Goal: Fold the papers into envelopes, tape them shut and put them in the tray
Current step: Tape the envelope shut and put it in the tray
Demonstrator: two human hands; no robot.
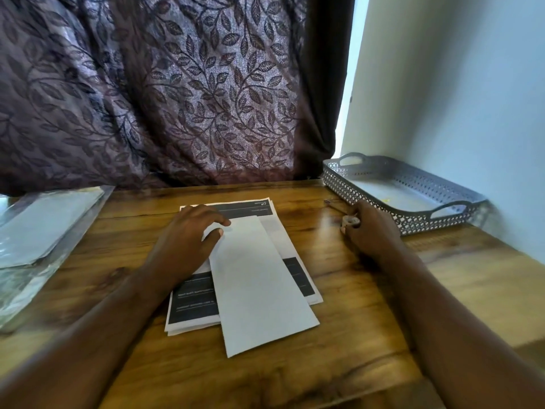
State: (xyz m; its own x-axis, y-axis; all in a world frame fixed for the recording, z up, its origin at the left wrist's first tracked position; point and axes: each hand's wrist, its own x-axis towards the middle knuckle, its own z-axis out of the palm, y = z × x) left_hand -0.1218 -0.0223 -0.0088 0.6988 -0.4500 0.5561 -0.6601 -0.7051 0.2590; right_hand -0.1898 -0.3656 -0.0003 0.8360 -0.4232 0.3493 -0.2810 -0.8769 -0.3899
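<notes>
A folded white paper (pixel 259 284) lies slanted on top of a stack of printed sheets (pixel 194 311) with black bands in the middle of the wooden table. My left hand (pixel 188 240) rests on the folded paper's upper left corner, thumb and fingers pressing its edge. My right hand (pixel 371 231) is to the right of the stack and grips a small roll of tape (pixel 350 221) just in front of the tray. The grey perforated tray (pixel 413 214) with two handles stands at the back right.
A clear plastic sleeve holding pale sheets (pixel 44 225) lies at the table's left edge. A patterned purple curtain (pixel 177 98) hangs behind the table and a pale wall stands to the right. A thin pen-like object (pixel 333 203) lies by the tray's near corner.
</notes>
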